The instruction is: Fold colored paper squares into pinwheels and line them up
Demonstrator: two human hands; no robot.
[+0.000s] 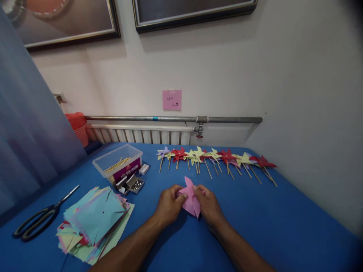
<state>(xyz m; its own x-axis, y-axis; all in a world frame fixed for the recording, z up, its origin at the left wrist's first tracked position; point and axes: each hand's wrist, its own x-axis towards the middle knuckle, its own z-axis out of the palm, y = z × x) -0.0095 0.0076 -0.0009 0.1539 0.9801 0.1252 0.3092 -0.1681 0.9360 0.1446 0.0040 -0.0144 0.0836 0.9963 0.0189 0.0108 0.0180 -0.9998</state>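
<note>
A pink paper pinwheel [188,194], its blades folded in toward the middle, is held between my two hands just above the blue table. My left hand [170,203] pinches its left side between thumb and fingers. On the other side, my right hand [207,204] grips the paper near the centre, thumb and fingers closed on it. No stick shows on this pinwheel. Left of my hands lies a stack of cut coloured paper squares [96,217], a light blue one on top. An opened small box of metal pins [136,184] sits behind the stack.
Finished pinwheels on sticks [198,154] lie in a row along the table's back. A clear plastic box [133,153] holds thin wooden sticks. Black-handled scissors [42,219] rest at the left, and a small closed box [144,169] stands near the plastic one. Behind runs a radiator pipe [136,119].
</note>
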